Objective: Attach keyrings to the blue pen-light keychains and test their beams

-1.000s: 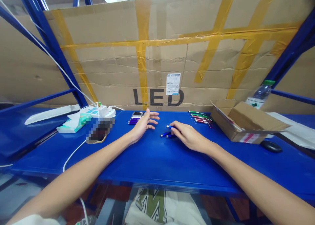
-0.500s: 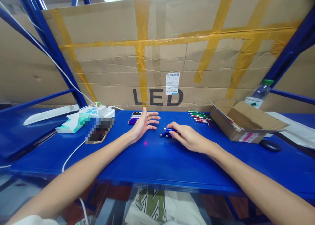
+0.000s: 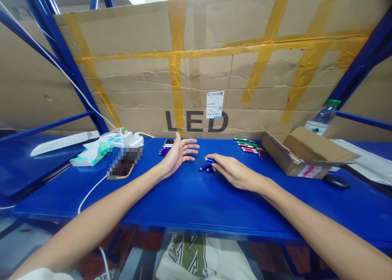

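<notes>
The pink light spot that lay on the table [image 3: 196, 202] half a second ago is gone, and your right hand [image 3: 234, 172] has slid a touch left, fingertips pinched on a blue pen [image 3: 210, 160] above the loose blue pens [image 3: 204, 167]; that pen seems checked. Your left hand [image 3: 177, 153] stands spread and empty beside the purple pens [image 3: 167, 147]. The near table is open; the cardboard box [image 3: 306, 153] crowds the right.
</notes>
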